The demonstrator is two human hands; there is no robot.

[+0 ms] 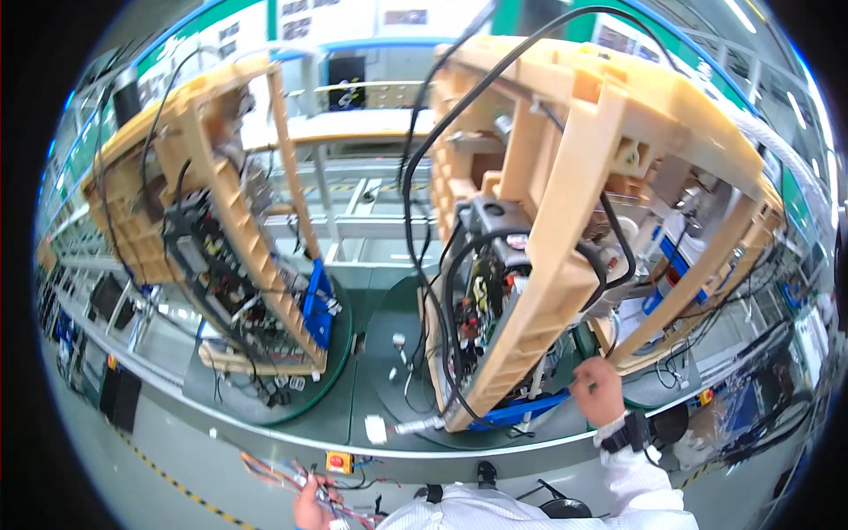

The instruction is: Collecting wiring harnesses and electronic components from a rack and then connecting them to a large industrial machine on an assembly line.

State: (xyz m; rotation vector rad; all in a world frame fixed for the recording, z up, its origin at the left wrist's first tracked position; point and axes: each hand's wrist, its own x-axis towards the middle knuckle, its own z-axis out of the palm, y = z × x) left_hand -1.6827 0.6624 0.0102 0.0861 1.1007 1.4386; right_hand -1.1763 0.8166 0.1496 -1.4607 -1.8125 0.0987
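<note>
Down at the near edge of the green conveyor [371, 389], the person stands with both hands low in the view. Their left hand [311, 505] sits close to the body, fingers curled shut around a bundle of thin wires [281, 475], red and pale strands mixed. The bundle's long axis runs up and to the person's left, its loose ends fanning out over the grey floor [150, 442], while the gripped end points back toward the white-sleeved chest.

Their right hand [599, 389] reaches up to the lower corner of the nearer tan frame [565, 265], wearing a dark wrist strap [629, 435]. Its fingers look pinched together on something small at the frame's base, though I cannot make out what from here. Just left of that hand, a blue bracket [521, 411] lies along the bottom of the frame.

That frame stands tilted on a round green turntable [397, 327], its long axis leaning up and to the right, with a circuit board [477, 309] and looped black cables [424, 177] packed inside. A second tan frame [221, 194] stands on the neighbouring disc to the left, leaning the other way, well apart from either hand. A red button in a yellow box [336, 461] is fixed on the conveyor's front edge, near the wire bundle.
</note>
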